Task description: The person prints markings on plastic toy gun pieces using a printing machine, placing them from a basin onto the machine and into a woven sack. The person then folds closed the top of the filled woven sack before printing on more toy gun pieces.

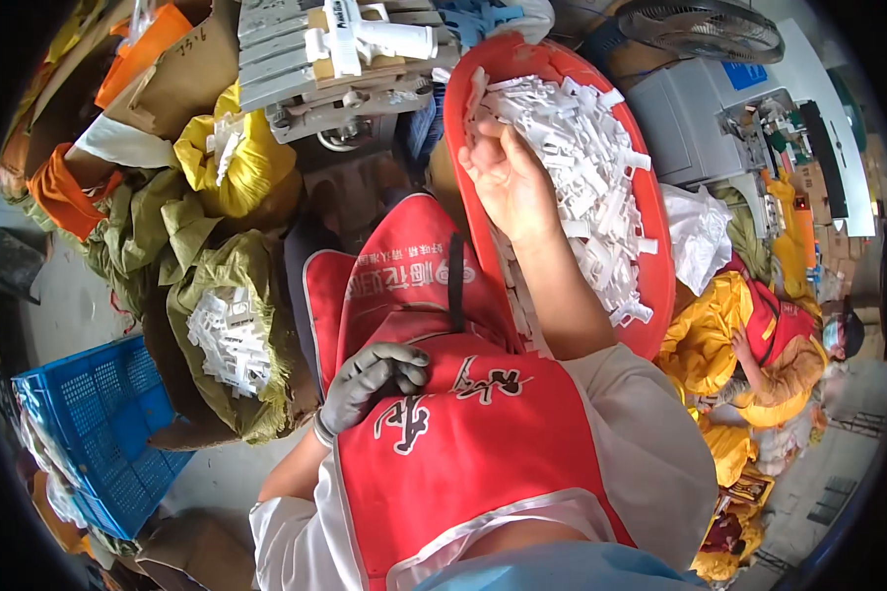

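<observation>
My right hand (508, 182), bare, is raised over the left rim of a long red tub (657, 246). Its palm is turned up and its fingers are apart, with nothing seen in them. The tub is heaped with white plastic toy gun parts (581, 148). A grey glove covers my left hand (373, 384), which rests against my red apron (483, 443). Its fingers are curled together, and no object shows in them. Ahead of me, a white toy gun piece (375, 37) with dark print sits on a grey metal fixture (276, 74).
At left, an olive woven sack (266, 389) holds more white pieces, near a yellow bag (256, 163), a cardboard box (182, 74) and a blue crate (99, 433). A black fan (700, 30) and grey machine (675, 118) stand far right. Another person (784, 340) sits among yellow sacks.
</observation>
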Action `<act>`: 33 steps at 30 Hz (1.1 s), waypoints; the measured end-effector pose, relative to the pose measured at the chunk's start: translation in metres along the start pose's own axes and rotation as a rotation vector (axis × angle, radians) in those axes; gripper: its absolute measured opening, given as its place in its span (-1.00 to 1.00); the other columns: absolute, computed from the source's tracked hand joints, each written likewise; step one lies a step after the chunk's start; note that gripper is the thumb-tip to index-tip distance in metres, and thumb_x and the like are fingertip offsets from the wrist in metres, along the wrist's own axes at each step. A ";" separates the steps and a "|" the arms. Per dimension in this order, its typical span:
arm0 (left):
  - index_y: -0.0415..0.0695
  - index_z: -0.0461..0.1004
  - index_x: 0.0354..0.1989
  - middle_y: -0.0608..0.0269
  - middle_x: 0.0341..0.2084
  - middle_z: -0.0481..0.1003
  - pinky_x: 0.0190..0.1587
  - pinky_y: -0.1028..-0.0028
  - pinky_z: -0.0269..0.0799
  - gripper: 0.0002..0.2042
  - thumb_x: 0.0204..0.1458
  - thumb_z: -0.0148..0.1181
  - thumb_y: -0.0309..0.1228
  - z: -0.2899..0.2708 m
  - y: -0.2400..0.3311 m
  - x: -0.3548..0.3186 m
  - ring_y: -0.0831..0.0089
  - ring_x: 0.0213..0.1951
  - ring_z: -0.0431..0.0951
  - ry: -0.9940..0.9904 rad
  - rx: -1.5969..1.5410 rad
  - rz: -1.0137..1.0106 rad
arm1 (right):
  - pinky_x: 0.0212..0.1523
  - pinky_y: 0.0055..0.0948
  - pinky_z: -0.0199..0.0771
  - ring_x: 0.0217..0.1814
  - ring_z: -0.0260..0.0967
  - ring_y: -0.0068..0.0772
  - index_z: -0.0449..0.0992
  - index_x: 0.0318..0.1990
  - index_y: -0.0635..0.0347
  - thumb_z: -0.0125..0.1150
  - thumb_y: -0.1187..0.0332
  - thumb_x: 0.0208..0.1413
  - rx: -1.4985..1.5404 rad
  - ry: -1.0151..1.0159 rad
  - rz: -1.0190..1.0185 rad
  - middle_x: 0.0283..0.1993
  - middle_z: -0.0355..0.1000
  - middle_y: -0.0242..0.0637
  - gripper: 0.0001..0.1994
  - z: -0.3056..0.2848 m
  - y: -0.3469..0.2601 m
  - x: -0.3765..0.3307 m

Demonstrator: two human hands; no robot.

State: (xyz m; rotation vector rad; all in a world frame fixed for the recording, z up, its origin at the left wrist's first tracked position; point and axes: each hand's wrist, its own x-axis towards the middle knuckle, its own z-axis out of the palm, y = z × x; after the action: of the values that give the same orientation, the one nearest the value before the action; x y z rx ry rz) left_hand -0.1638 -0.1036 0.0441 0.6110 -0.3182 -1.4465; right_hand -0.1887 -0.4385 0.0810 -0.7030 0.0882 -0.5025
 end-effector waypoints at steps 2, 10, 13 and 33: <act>-0.23 0.41 0.14 0.16 -0.04 0.53 0.08 0.44 0.43 -0.56 0.30 0.07 -0.10 0.000 0.000 0.003 0.46 -0.05 0.54 0.004 -0.011 0.004 | 0.34 -0.21 0.22 0.00 0.45 -0.34 0.32 0.22 0.36 -0.18 -0.02 0.42 -0.005 0.168 0.026 -0.03 0.51 -0.14 -0.44 0.007 -0.003 -0.003; -0.24 0.41 0.12 0.13 -0.04 0.52 0.06 0.45 0.43 -0.58 0.31 0.06 -0.13 -0.001 0.002 0.007 0.48 -0.08 0.52 0.003 -0.009 0.008 | 0.51 -0.02 -0.03 0.46 0.12 0.03 0.13 0.38 0.43 -0.35 -0.24 0.35 -0.066 0.096 0.032 0.41 0.16 0.17 -0.19 0.010 -0.003 -0.004; -0.24 0.41 0.12 0.12 -0.02 0.50 0.06 0.45 0.43 -0.59 0.32 0.06 -0.14 0.000 0.002 0.006 0.47 -0.07 0.52 0.012 -0.015 0.025 | 0.51 -0.02 -0.03 0.46 0.12 0.03 0.13 0.38 0.43 -0.35 -0.23 0.36 -0.077 0.124 0.027 0.41 0.16 0.18 -0.19 0.009 -0.003 -0.004; -0.31 0.38 0.15 -0.04 0.07 0.46 0.08 0.39 0.42 -0.55 0.31 0.06 -0.16 0.012 0.003 0.001 0.35 0.01 0.52 0.015 0.104 0.104 | 0.09 -0.32 0.50 0.18 0.44 -0.16 0.39 0.23 0.09 0.34 0.44 0.08 -1.529 0.088 -0.486 0.25 0.37 -0.08 -0.48 -0.035 -0.017 -0.016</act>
State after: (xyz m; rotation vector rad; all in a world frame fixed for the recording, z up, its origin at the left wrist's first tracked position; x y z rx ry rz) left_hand -0.1681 -0.1072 0.0552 0.6799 -0.4098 -1.3315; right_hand -0.2186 -0.4631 0.0635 -2.2294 0.4109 -0.9119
